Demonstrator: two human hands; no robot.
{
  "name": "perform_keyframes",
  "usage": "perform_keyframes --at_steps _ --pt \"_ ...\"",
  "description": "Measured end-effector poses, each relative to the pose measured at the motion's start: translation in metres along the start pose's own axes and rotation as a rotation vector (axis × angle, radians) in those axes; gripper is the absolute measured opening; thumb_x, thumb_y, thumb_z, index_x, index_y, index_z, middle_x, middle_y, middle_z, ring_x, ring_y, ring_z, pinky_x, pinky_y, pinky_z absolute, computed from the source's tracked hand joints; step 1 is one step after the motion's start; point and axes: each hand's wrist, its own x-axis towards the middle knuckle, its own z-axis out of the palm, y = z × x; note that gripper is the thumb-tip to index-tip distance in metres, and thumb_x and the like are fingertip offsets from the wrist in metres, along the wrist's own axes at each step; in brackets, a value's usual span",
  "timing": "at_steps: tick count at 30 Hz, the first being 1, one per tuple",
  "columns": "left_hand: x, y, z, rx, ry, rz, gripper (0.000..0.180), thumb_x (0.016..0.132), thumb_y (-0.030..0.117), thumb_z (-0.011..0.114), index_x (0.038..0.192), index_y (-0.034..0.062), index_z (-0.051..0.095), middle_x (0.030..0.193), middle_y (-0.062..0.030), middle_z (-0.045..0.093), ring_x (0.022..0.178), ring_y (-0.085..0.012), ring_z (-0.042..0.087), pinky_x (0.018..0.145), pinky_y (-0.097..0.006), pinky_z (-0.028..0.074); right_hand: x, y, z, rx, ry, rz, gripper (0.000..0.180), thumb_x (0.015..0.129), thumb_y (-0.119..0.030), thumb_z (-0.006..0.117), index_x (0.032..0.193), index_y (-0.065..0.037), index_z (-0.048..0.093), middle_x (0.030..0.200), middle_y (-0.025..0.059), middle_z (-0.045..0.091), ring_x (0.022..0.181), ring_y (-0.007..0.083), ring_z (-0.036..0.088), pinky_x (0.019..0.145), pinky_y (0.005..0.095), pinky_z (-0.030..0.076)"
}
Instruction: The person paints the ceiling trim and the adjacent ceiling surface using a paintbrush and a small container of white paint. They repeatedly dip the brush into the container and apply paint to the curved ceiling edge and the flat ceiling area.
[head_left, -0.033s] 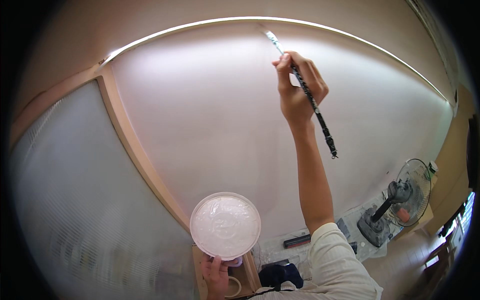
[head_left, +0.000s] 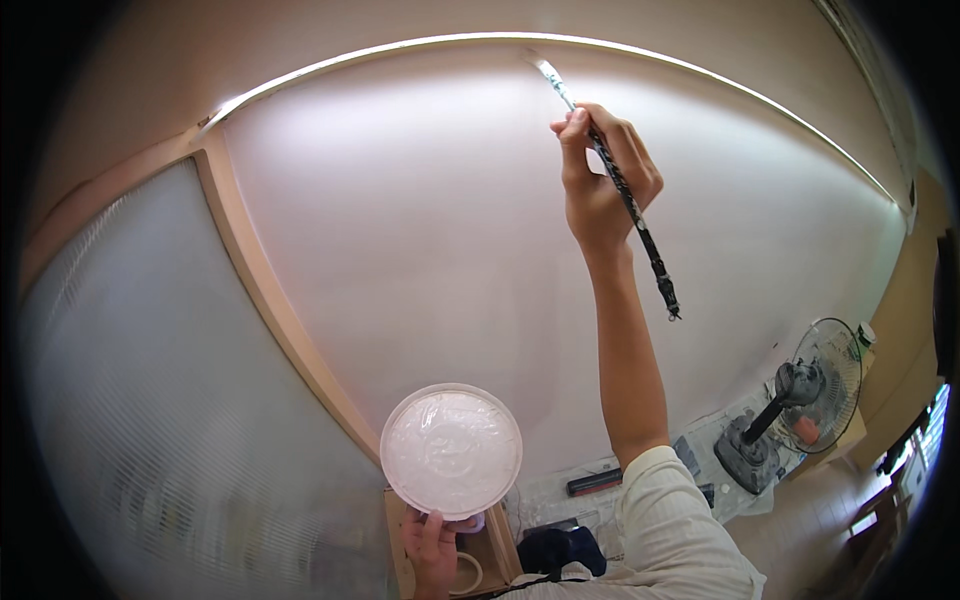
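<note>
My right hand [head_left: 612, 180] is raised and closed around the dark, paint-flecked handle of a slim paintbrush [head_left: 640, 218]. Its whitened tip points up and left, at the pale wall [head_left: 430, 220] just under a bright light strip [head_left: 480, 38]; whether the bristles touch the wall is hard to tell. Low in the view, my left hand [head_left: 430, 550] grips a round white tub [head_left: 451, 450] at its near edge, thumb in front. The tub's glossy white top faces me, and most of my left fingers are hidden beneath it.
A ribbed translucent panel [head_left: 150, 380] in a wooden frame [head_left: 250, 250] stands at the left. On the covered surface at lower right are a dusty desk fan [head_left: 790, 400] and a dark red-and-black tool [head_left: 594, 483]. A wooden box [head_left: 495, 555] sits below the tub.
My right hand and the paintbrush have shifted slightly to the right. My left hand and the tub look unmoved.
</note>
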Motion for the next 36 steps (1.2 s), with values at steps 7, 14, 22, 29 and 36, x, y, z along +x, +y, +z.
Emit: perform_keyframes --at_steps 7,14,22,29,36 --pt "0.0 0.001 0.004 -0.007 -0.017 -0.004 0.044 0.097 0.011 0.054 0.135 -0.0086 0.041 0.117 -0.0229 0.063 0.091 -0.029 0.071 0.077 -0.039 0.064 -0.01 -0.027 0.019 0.125 -0.08 -0.042 0.004 0.089 -0.002 0.071 0.093 -0.002 0.071 0.077 0.0061 0.072 0.073 0.0159 0.075 0.062 0.0238 0.057" --pt "-0.001 0.002 0.005 0.036 0.055 0.0 0.044 0.096 0.015 0.056 0.131 -0.0087 0.044 0.112 -0.0198 0.065 0.086 -0.0237 0.07 0.071 -0.036 0.063 -0.002 0.0 0.008 0.038 0.009 -0.028 0.004 0.089 -0.004 0.071 0.092 -0.001 0.07 0.077 0.0075 0.072 0.07 0.0166 0.073 0.062 0.0261 0.056" --pt "0.001 0.001 0.004 0.048 0.04 -0.005 0.043 0.097 0.016 0.055 0.131 -0.0083 0.044 0.112 -0.0197 0.065 0.088 -0.0236 0.07 0.072 -0.035 0.064 -0.005 0.002 -0.005 0.091 0.044 0.01 0.003 0.089 -0.003 0.07 0.092 -0.001 0.071 0.077 0.0072 0.072 0.071 0.0157 0.074 0.063 0.0253 0.057" --pt "0.0 -0.002 0.004 0.053 0.066 0.01 0.044 0.097 0.016 0.055 0.132 -0.0074 0.043 0.115 -0.0187 0.064 0.092 -0.023 0.07 0.072 -0.035 0.064 -0.005 -0.001 0.013 0.156 0.02 0.001 0.003 0.09 -0.004 0.07 0.091 -0.002 0.069 0.076 0.0072 0.07 0.07 0.0168 0.074 0.06 0.025 0.056" --pt "0.002 0.002 -0.001 0.068 0.006 -0.027 0.043 0.097 0.015 0.055 0.131 -0.0069 0.044 0.114 -0.0179 0.064 0.092 -0.0214 0.069 0.072 -0.035 0.064 0.001 0.019 0.007 0.122 0.064 0.004 0.005 0.091 -0.004 0.069 0.088 0.0 0.068 0.073 0.0082 0.071 0.067 0.0165 0.074 0.058 0.0244 0.054"
